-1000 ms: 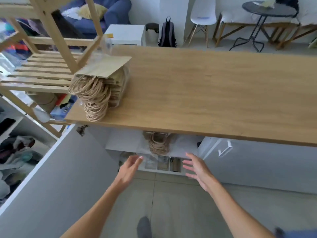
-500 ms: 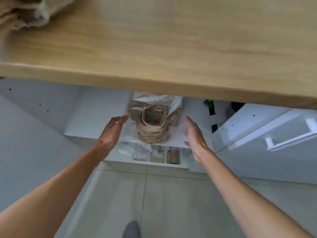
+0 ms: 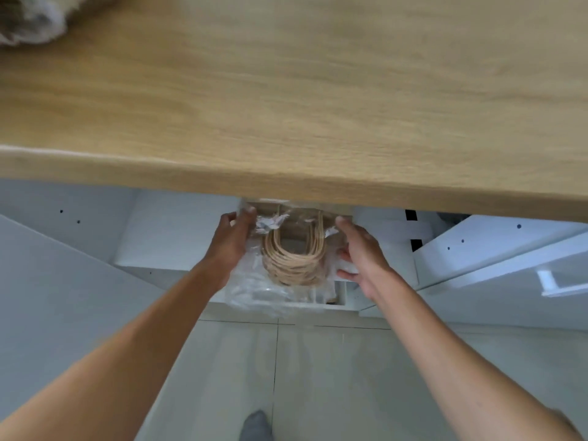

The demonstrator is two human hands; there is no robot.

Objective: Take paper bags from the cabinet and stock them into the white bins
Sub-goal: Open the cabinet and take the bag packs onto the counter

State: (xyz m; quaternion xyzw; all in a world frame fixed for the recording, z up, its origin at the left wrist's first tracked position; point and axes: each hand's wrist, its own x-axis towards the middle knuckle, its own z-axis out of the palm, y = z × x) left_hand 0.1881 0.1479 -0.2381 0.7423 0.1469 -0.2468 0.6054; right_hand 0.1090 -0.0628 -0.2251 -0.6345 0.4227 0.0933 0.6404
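Bundle of paper bags (image 3: 294, 249) sits on the cabinet shelf (image 3: 178, 230) under the near edge of the tabletop (image 3: 286, 90), wrapped in clear plastic, twine handles facing out. Left hand (image 3: 230, 240) and right hand (image 3: 359, 249) press its two sides — both clamped on the bundle, fingers partly hidden by wrap. Step in hand, as I judge it: drawing the bundle out. Best squeeze the bags themselves, not the loose plastic, which may slip — pull level and low to clear the tabletop edge.
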